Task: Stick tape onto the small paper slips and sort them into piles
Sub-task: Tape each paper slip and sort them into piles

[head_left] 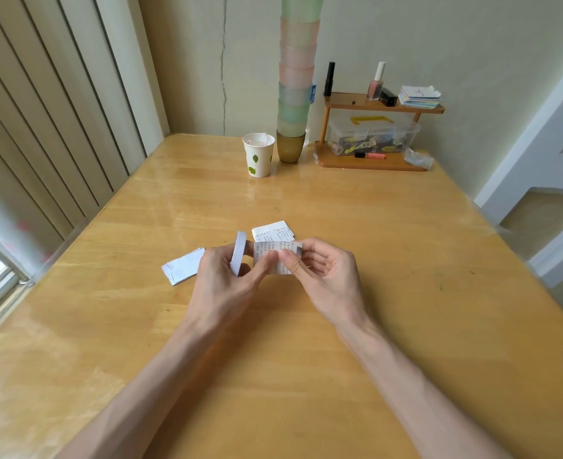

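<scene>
Over the bench point(406, 260), your left hand point(227, 276) curls its fingers round the tape roll point(238, 251) while its thumb and your right hand point(326, 276) pinch a paper slip point(275, 256), print too small to read, between the left pile point(182, 266) and the far pile point(273, 230).

A single wide-angle camera, worn on the person's head, looks forward and down along a wooden counter point(406, 246). Both forearms enter from the bottom edge, and the left hand point(227, 276) and right hand point(329, 276) meet near the centre of the frame, close to the lens. The counter's far end and the wall point(439, 44) fill the upper frame.
</scene>
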Tool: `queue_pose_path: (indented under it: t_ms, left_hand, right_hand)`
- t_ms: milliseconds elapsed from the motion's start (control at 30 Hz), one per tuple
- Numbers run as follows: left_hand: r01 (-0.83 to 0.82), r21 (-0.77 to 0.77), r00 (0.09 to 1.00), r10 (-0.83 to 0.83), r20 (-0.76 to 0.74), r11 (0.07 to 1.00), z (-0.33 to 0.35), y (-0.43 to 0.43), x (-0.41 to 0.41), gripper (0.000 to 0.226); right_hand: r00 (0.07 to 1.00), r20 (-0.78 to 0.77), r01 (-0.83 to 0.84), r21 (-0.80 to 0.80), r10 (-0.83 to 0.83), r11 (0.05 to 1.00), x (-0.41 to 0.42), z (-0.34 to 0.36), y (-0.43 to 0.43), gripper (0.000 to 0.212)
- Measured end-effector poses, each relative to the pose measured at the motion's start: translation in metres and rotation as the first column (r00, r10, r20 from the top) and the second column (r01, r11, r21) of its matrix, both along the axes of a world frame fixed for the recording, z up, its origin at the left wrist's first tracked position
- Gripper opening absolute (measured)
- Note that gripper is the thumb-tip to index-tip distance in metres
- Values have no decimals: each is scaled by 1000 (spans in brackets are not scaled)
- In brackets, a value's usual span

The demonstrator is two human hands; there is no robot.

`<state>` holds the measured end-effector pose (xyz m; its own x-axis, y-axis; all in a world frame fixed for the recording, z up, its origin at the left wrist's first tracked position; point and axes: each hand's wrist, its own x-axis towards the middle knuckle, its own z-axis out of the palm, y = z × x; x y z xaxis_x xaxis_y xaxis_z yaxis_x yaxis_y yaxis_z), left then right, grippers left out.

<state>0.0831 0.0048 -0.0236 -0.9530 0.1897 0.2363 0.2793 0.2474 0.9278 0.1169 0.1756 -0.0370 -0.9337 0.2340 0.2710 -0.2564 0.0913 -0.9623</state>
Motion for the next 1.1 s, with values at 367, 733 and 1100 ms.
queue_pose_path:
  t_ms: [367,733,1100]
  left_hand:
    - [9,59,999,-12,50,998,3,0,1,27]
    - [21,38,998,-24,59,999,2,0,0,33]
    - [34,66,998,-37,49,997,0,-2,-4,31]
  right_hand:
    - [998,60,31,-7,-31,999,1,4,2,8]
    - [992,118,-39,-12,40,999,1,4,5,11]
    - [989,146,-20,-31,25,999,2,9,6,9]
